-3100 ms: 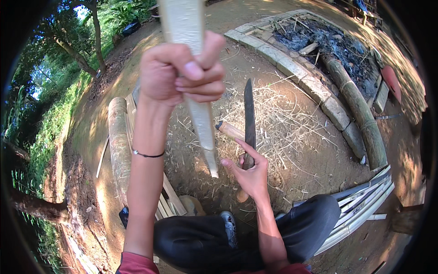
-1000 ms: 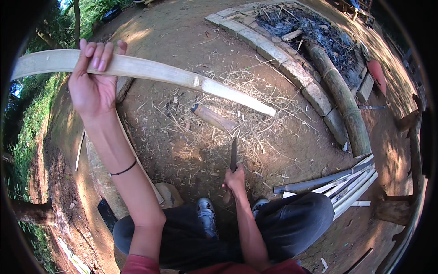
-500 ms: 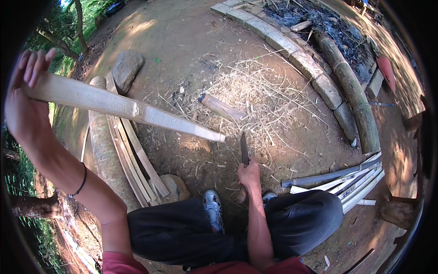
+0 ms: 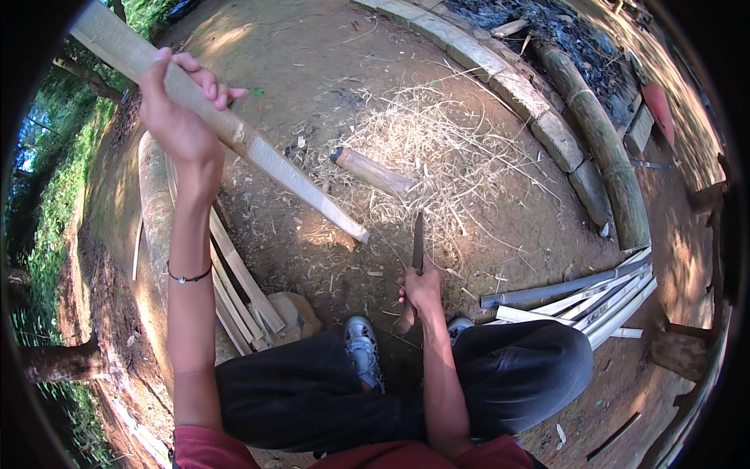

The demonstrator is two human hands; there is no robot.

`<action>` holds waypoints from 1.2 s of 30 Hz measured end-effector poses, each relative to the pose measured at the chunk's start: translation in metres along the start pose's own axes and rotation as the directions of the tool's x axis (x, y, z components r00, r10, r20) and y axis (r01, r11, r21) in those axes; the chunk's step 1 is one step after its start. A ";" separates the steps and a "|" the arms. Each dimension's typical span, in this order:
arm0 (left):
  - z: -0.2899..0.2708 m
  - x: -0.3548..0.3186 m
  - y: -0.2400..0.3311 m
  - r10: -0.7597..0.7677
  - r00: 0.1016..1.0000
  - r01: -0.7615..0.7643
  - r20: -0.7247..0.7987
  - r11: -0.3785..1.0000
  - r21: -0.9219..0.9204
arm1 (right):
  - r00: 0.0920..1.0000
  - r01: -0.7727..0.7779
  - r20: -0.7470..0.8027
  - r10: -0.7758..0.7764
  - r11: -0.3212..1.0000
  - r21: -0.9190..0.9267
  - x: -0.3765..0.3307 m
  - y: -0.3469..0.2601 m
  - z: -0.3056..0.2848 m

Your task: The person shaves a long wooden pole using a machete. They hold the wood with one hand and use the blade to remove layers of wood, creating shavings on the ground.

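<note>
My left hand [image 4: 186, 129] is raised at the upper left, thumb and fingers around a long split bamboo strip [image 4: 285, 168]. The strip slants down to the right, and its narrow end hangs in the air above the ground. My right hand [image 4: 423, 291] is closed on the wooden handle of a knife [image 4: 418, 242] in front of my knees. Its dark blade points away from me, apart from the bamboo. Beyond the blade, a short piece of wood [image 4: 376, 172] with a blackened end lies at the edge of a heap of pale shavings [image 4: 461, 160].
Split bamboo strips lie by a stone [image 4: 295, 319] and a thick log [image 4: 156, 195] on the left. More bamboo strips [image 4: 617, 301] lie beside my right knee. A stone kerb [image 4: 519, 98] and a bamboo pole [image 4: 601, 141] border an ash bed at the upper right.
My left hand has moved right and farther along the bamboo strip, which now slopes more steeply. The knife has shifted only slightly in my right hand.
</note>
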State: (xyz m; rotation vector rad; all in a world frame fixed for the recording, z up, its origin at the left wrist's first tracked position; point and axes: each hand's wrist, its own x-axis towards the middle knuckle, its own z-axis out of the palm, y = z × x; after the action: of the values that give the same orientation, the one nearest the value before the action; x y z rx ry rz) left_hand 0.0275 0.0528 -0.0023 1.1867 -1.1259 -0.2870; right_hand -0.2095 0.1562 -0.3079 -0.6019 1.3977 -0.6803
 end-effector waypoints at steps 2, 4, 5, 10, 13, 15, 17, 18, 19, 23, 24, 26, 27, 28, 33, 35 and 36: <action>0.010 -0.011 -0.022 0.007 1.000 -0.007 0.002 1.000 -0.011 | 0.993 0.114 0.003 -0.116 0.978 -0.175 0.006 0.010 -0.004; 0.018 -0.012 -0.027 -0.006 1.000 0.007 0.008 0.997 -0.072 | 0.983 0.175 -0.014 -0.185 0.947 -0.270 0.014 0.013 -0.005; 0.019 -0.010 -0.026 -0.025 0.999 0.029 0.031 0.993 -0.118 | 0.982 0.177 -0.008 -0.186 0.943 -0.282 0.016 0.014 -0.009; 0.027 0.007 0.017 0.028 1.000 -0.027 0.003 0.970 -0.243 | 0.990 0.144 0.034 -0.140 0.954 -0.263 0.006 -0.003 -0.006; 0.036 0.013 0.010 0.038 0.998 -0.023 0.051 0.961 -0.275 | 0.982 0.191 0.041 -0.187 0.949 -0.250 -0.002 -0.016 -0.008; 0.037 0.020 -0.008 0.022 0.997 0.002 0.077 0.955 -0.296 | 0.990 0.139 0.037 -0.134 0.972 -0.188 -0.010 -0.031 -0.006; 0.035 0.023 -0.023 -0.011 0.995 0.043 0.101 0.947 -0.320 | 0.993 0.119 0.040 -0.114 0.981 -0.151 -0.020 -0.045 -0.004; 0.034 0.024 -0.028 -0.027 0.993 0.065 0.117 0.941 -0.332 | 0.992 0.123 0.028 -0.120 0.983 -0.137 -0.020 -0.046 -0.003; 0.032 0.026 -0.032 -0.047 0.988 0.089 0.149 0.953 -0.291 | 0.992 0.127 0.016 -0.126 0.984 -0.122 -0.020 -0.047 -0.003; 0.039 0.025 -0.041 -0.133 0.980 0.175 0.149 0.932 -0.317 | 0.988 0.152 0.022 -0.151 0.985 -0.087 -0.011 -0.044 -0.007; 0.039 0.027 -0.041 -0.119 0.979 0.170 0.166 0.927 -0.335 | 0.989 0.144 0.024 -0.143 0.986 -0.085 -0.011 -0.045 -0.007; 0.039 0.031 -0.038 -0.091 0.976 0.161 0.199 0.914 -0.372 | 0.992 0.129 0.028 -0.127 0.988 -0.080 -0.011 -0.045 -0.006; 0.037 0.033 -0.040 -0.080 0.971 0.163 0.227 0.913 -0.374 | 0.992 0.126 0.037 -0.123 0.987 -0.096 -0.010 -0.046 -0.007; 0.034 0.034 -0.041 -0.069 0.965 0.164 0.254 0.912 -0.376 | 0.993 0.114 0.032 -0.111 0.990 -0.080 -0.010 -0.046 -0.006; 0.027 0.034 -0.044 -0.064 0.968 0.155 0.243 0.913 -0.378 | 0.998 0.051 0.042 -0.052 0.998 0.031 -0.024 -0.066 -0.002; 0.029 0.029 -0.039 -0.070 0.980 0.140 0.187 0.907 -0.397 | 0.996 0.075 0.037 -0.076 0.996 0.042 -0.033 -0.076 0.002; 0.028 0.028 -0.032 -0.068 0.985 0.128 0.158 0.904 -0.408 | 0.995 0.087 0.040 -0.089 0.995 0.051 -0.039 -0.081 0.007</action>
State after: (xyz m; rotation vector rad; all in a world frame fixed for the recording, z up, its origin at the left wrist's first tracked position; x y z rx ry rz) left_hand 0.0296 0.0041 -0.0161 0.8498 -1.0592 -0.6652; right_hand -0.2109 0.1303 -0.2213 -0.6388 1.3173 -0.7660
